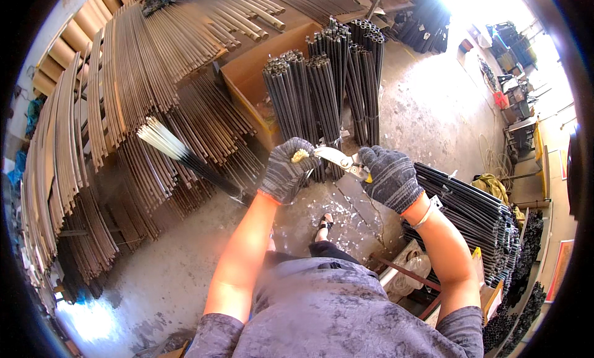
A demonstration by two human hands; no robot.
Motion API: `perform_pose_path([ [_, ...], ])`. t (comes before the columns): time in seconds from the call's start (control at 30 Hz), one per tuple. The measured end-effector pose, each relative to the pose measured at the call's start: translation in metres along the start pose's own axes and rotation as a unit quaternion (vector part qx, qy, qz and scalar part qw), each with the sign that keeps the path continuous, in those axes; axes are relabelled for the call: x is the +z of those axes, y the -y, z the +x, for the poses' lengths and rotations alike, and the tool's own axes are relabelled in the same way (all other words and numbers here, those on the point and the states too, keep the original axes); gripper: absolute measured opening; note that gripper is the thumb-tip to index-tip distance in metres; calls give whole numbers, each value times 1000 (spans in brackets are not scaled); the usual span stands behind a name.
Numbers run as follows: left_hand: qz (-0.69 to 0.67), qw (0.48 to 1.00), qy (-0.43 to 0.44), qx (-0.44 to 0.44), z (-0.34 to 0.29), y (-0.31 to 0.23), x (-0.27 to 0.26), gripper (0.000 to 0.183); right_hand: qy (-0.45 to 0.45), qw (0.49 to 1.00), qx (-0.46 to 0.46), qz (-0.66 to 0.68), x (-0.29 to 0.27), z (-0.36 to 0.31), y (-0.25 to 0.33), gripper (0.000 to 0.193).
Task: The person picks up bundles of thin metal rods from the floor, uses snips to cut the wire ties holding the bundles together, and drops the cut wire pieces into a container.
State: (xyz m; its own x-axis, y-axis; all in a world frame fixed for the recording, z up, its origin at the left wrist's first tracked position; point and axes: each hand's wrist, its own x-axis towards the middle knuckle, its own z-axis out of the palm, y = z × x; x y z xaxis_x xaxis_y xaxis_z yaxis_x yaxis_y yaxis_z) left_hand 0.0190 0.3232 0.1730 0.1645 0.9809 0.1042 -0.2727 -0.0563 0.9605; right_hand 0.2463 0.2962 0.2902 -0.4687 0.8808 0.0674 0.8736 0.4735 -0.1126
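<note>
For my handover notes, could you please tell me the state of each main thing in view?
Left hand in dark-grey knit glove: closed on a pale-yellow piece.
Right hand in matching glove: gripping silver metal cutters.
Silver metal cutters: held; blades open or shut, cannot tell.
Round black tubes: bundled, standing on end.
Brown board box: open-topped.
Black rods with white tips: bundled, slanting.
Long thin brown rods: laid in rows.

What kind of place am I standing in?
Likely a workshop or storeroom for tubing: dark tubes stand bundled upright ahead, long brownish rods lie in rows at left, and dark lengths are stacked at right.
</note>
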Motion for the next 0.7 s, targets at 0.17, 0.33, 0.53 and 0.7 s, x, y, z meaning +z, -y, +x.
perform_pose_path([
  [0.17, 33, 999, -8, -34, -1, -2, 2, 16, 15, 1000, 11, 0, -1, -2, -3, 31],
  [0.33, 33, 999, -16, -14, -2, -6, 11, 14, 34, 999, 18, -12, -4, -5, -3, 33],
  [0.53, 94, 995, 18, 38, -1, 10, 8, 15, -28, 996, -52, -68, -10, -7, 0, 42],
  [0.7, 98, 994, 30, 33, -1, 10, 10, 15, 19, 999, -33, -28, -7, -13, -3, 46],
])
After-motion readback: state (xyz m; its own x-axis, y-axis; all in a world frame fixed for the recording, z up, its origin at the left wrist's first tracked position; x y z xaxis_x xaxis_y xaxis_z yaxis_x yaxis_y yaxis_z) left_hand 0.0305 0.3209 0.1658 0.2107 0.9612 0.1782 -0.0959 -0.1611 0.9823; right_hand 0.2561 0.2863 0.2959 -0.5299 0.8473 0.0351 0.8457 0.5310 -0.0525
